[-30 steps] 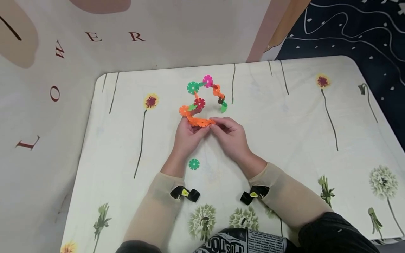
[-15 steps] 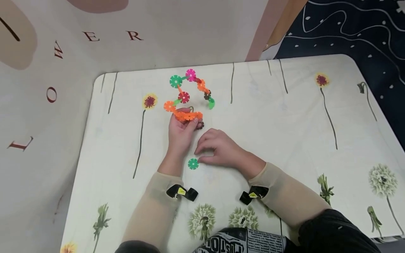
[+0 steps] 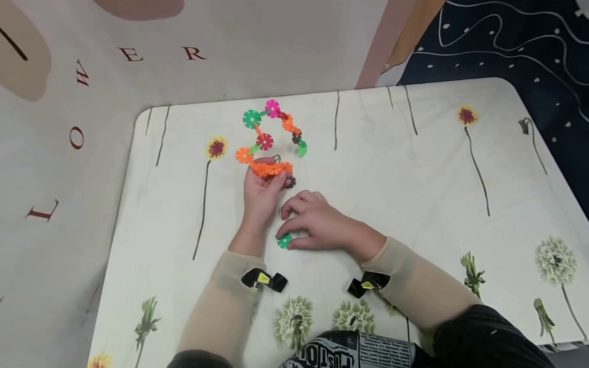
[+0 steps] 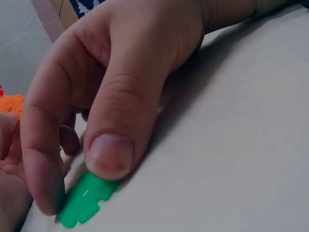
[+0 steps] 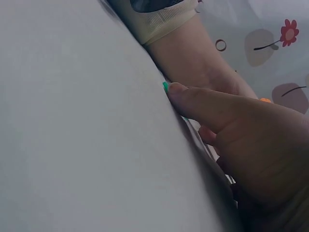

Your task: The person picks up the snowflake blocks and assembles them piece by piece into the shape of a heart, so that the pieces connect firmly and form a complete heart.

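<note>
My left hand (image 3: 259, 197) grips the near end of a chain of interlocking snowflake discs (image 3: 264, 141), thumb over the orange pieces. The chain bends through orange, red, green, pink and brown discs, its far part standing beyond the hand. A brown disc (image 3: 292, 182) shows by the left fingertips. Close in front of the left wrist, my right hand (image 3: 317, 222) pinches a single green snowflake disc (image 3: 284, 242) at the tabletop. In the left wrist view, thumb and index finger sit at opposite edges of this green disc (image 4: 87, 200). Only a sliver of it shows in the right wrist view.
A white cloth with printed flowers covers the table (image 3: 391, 168). Behind and to the left rises a pale padded wall (image 3: 276, 51) with letters. Dark patterned fabric (image 3: 520, 61) lies beyond the back right corner. Each wrist carries a small black camera.
My left hand has shifted slightly left with the chain. My right hand has left the chain, come down toward me, and taken hold of the green disc on the table.
</note>
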Motion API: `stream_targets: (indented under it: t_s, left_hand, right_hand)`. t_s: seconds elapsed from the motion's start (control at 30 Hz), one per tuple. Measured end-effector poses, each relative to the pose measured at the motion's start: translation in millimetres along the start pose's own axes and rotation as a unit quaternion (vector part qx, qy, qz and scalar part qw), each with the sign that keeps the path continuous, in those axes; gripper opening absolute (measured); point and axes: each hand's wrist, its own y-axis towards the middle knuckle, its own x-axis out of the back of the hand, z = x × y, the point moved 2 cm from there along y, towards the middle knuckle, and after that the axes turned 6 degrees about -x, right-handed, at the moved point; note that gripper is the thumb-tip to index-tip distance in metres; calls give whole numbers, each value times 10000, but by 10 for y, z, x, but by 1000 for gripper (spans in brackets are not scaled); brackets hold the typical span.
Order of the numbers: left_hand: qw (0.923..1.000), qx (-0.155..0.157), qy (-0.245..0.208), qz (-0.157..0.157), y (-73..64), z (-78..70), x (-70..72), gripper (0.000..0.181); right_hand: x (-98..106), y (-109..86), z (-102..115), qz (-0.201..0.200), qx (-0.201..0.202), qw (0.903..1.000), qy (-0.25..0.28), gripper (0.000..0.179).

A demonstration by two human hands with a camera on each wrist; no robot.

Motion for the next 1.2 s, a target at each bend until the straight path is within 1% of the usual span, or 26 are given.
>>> stream_targets:
  t_s: [0.03,0.17,0.23,0.27,0.37,0.43,0.5,0.53,0.57,0.6,0.63,0.67,0.7,0.73,0.77,0.8,0.83,0.87,0.9,0.97,1.03,1.13,1.2]
  left_hand:
    - [10000,18,6,9,-1,0,-2,37]
    - [10000,62,20,60,-7,2,-13,41]
    - [9999,48,36,89,-8,4,-16,42]
    - [9999,40,57,102,-9,6,-16,42]
    - [9999,-2,96,127,-11,8,-16,42]
    - [9999,-14,87,132,-12,10,-17,43]
    - [9999,-21,37,137,-12,9,-17,42]
    - [9999,-22,29,141,-13,8,-17,41]
    - [9999,-22,13,139,-13,7,-17,40]
    - [9999,-27,15,147,-13,7,-16,39]
    - [9999,-24,8,163,-12,9,-16,38]
    - [9998,-29,4,185,-12,11,-15,38]
    - [9998,-39,24,209,-11,13,-15,38]
    - [9997,-52,38,243,-11,16,-15,39]
    - [9996,-69,60,276,-11,20,-15,40]
    - [9994,-90,81,318,-11,23,-14,42]
    - [9992,-109,97,359,-13,24,-15,44]
    - [9991,-127,129,396,-14,24,-17,46]
    - [9988,-135,175,428,-17,22,-19,48]
    - [9983,-149,272,485,-23,21,-26,49]
    - [9979,-147,362,524,-27,18,-32,48]
    - [9975,-133,410,556,-28,17,-37,44]
    - [9974,-139,396,582,-28,16,-33,44]
  right_hand:
    - [0,1,-2,-8,-49,10000,16,23]
    - [6,6,-3,-5,-232,9997,8,35]
    - [7,6,-3,-11,-282,9996,35,37]
    - [10,6,-3,-33,-296,9995,60,37]
    - [9,8,-12,-158,-317,9992,207,28]
    - [9,12,-24,-318,-374,9981,370,23]
    - [18,19,-36,-611,-522,9947,639,20]
    - [27,20,-44,-824,-680,9907,844,18]
    - [38,22,-58,-1113,-869,9837,1110,17]
    - [52,23,-74,-1445,-1107,9725,1450,17]
    - [67,22,-91,-1788,-1347,9557,1911,17]
    - [81,20,-112,-2152,-1577,9335,2395,18]
    - [93,17,-133,-2488,-1793,9064,2904,19]
    - [103,15,-154,-2803,-1947,8771,3378,19]
    - [111,16,-172,-3060,-2063,8496,3769,19]
    - [117,16,-187,-3249,-2184,8242,4091,18]
    - [123,17,-201,-3382,-2286,8022,4357,18]
    - [128,18,-212,-3485,-2394,7861,4509,18]
    - [132,18,-222,-3558,-2489,7732,4623,19]
    - [139,15,-249,-3654,-2649,7559,4742,22]
    - [142,11,-273,-3722,-2719,7397,4904,26]
    - [139,15,-293,-3722,-2637,7244,5169,30]
    - [138,21,-288,-3686,-2539,7191,5317,31]
